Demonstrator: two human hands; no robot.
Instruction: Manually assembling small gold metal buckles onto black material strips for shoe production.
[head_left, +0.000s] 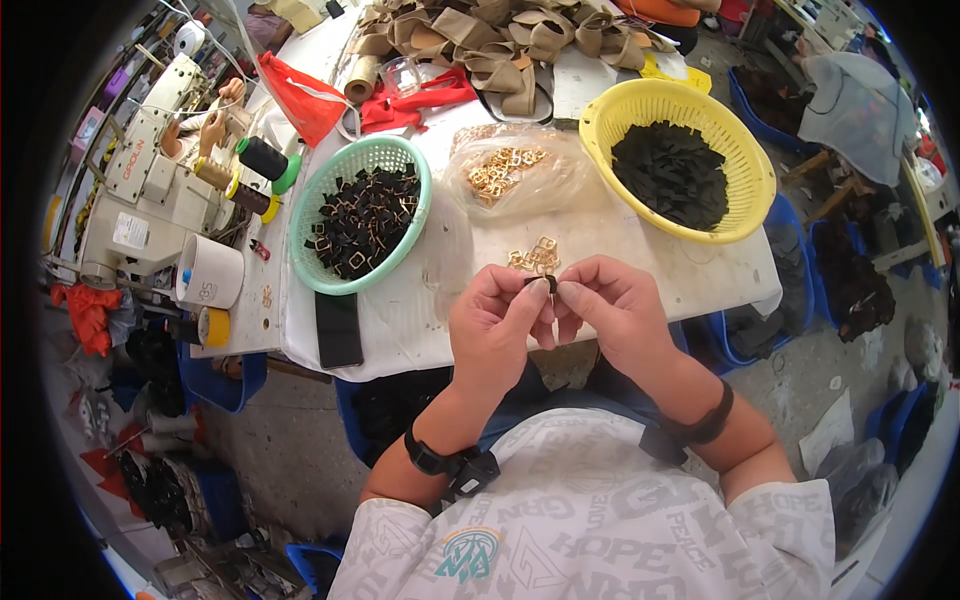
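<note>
My left hand and my right hand meet over the table's near edge. Thumbs and fingers of both pinch a small black strip; whether a buckle is threaded on it is hidden by my fingertips. Just beyond them lies a small pile of gold metal buckles. Farther back, a clear plastic bag holds more gold buckles. At the right, a yellow basket contains black strips. To the left, a mint-green basket is filled with black strips looped through gold buckles.
A black phone lies by the green basket. Thread cones and a white sewing machine stand left, with another person's hand there. Tan pieces and red cloth cover the far side. Blue bins sit right.
</note>
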